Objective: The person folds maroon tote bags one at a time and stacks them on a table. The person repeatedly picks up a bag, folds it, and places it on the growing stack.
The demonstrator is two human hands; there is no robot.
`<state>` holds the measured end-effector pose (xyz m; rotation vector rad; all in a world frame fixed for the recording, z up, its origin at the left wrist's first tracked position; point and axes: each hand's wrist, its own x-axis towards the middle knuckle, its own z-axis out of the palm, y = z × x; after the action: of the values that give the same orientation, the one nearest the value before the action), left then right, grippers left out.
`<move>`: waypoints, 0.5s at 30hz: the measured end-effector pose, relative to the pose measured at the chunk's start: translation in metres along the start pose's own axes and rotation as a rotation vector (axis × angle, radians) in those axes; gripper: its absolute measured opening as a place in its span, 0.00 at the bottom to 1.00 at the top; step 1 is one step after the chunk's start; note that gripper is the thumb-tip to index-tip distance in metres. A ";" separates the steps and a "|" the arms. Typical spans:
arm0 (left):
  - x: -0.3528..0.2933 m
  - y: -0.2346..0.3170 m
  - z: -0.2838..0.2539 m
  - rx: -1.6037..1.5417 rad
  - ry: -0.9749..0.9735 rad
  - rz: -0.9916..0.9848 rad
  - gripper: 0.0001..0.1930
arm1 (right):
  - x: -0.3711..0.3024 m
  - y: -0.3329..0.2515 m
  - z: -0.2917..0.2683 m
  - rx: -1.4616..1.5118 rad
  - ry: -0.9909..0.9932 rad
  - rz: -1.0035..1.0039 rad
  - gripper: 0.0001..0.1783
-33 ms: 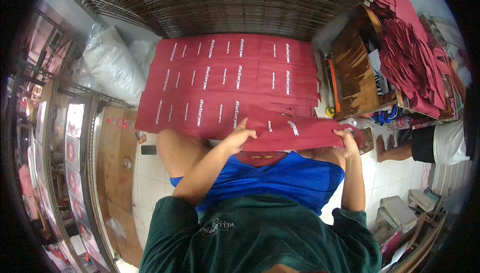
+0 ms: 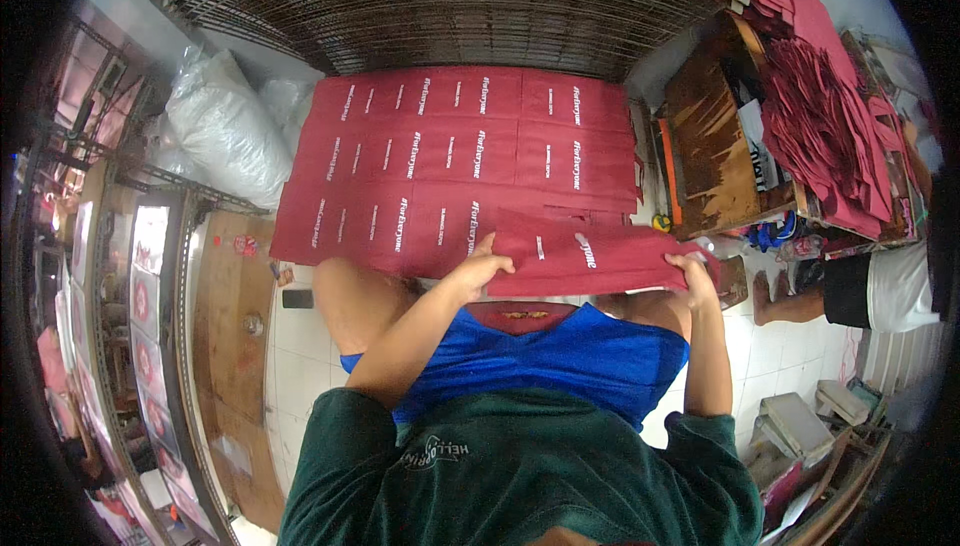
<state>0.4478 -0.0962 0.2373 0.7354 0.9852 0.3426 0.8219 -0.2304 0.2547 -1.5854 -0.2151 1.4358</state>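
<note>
My left hand point(image 2: 484, 271) grips the left end of a dark red fabric piece point(image 2: 632, 261) with white print, thumb on top and fingers hidden beneath. At its other end my right hand point(image 2: 694, 282) is closed on the same piece, thumb also on top. The fabric stretches sideways between both hands, above my blue-clad lap. Just beyond it lie several matching dark red printed pieces point(image 2: 440, 161) in flat, close-set rows. The held piece covers part of the nearest row at the right.
Stacked wire racks point(image 2: 430, 16) rise behind the rows. At the left stand a stuffed plastic sack point(image 2: 225, 121) and a wooden board point(image 2: 232, 356); a phone-like dark slab point(image 2: 297, 299) lies on the floor. Red fabric point(image 2: 825, 136) is heaped on a wooden cabinet point(image 2: 715, 136); another person's leg point(image 2: 795, 307) shows at right.
The held fabric has shifted slightly and its surface has flattened, so more of its white print shows. Both hands keep their grip in nearly the same place.
</note>
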 end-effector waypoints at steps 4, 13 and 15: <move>0.042 -0.017 -0.020 0.097 0.085 0.164 0.42 | 0.010 -0.029 0.046 -0.282 0.144 -0.092 0.13; 0.136 -0.084 -0.025 0.954 0.481 0.078 0.38 | 0.225 0.160 -0.048 -0.184 0.410 -0.009 0.15; 0.145 -0.109 -0.032 0.992 0.539 0.060 0.36 | 0.219 0.174 -0.028 -0.201 0.547 -0.086 0.14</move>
<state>0.4904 -0.0782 0.0592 1.6216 1.6704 0.0748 0.8327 -0.1895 -0.0229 -2.0434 -0.1035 0.8908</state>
